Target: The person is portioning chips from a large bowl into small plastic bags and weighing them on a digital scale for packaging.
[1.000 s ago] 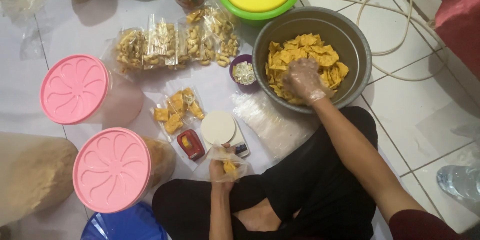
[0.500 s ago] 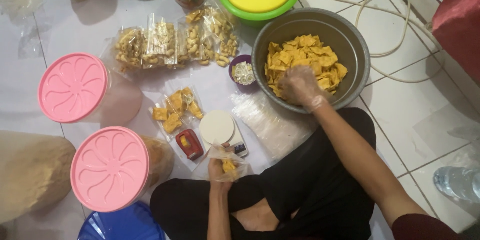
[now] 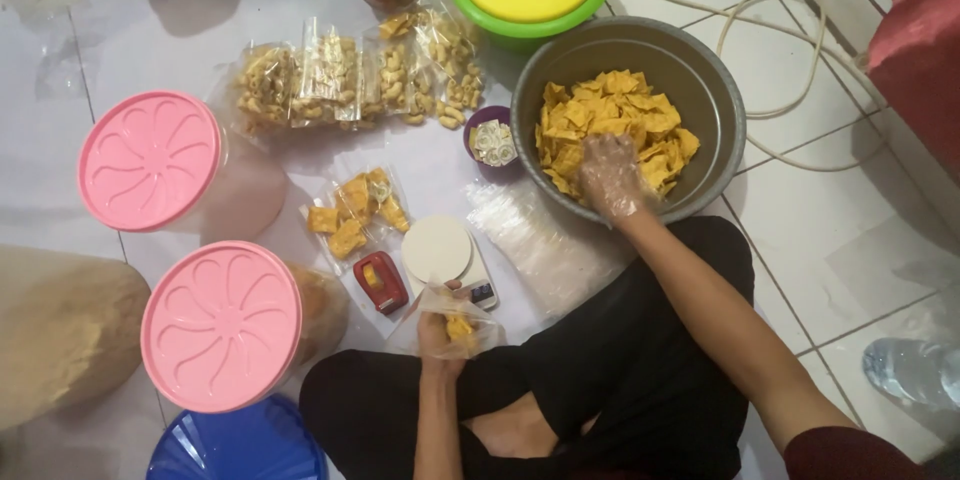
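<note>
Right hand (image 3: 610, 175) (in a clear glove) sunk among yellow chips (image 3: 620, 125) at the metal bowl's (image 3: 720, 100) near rim, apparently closing on some. Left hand (image 3: 440, 335) grips a small clear bag (image 3: 450, 325), just beside the white scale (image 3: 440, 252). Floor crowded leftward.

The fingertips of the right hand (image 3: 610, 175), wrapped in a thin clear plastic glove, were buried among the yellow chips in the grey metal bowl (image 3: 720, 105). The contents of the small purple cup (image 3: 492, 140) were too small to be identified. The round blue plastic lid (image 3: 240, 445) was cut off by the bottom edge, and the clear plastic bottle (image 3: 915, 370) by the right edge.
</note>
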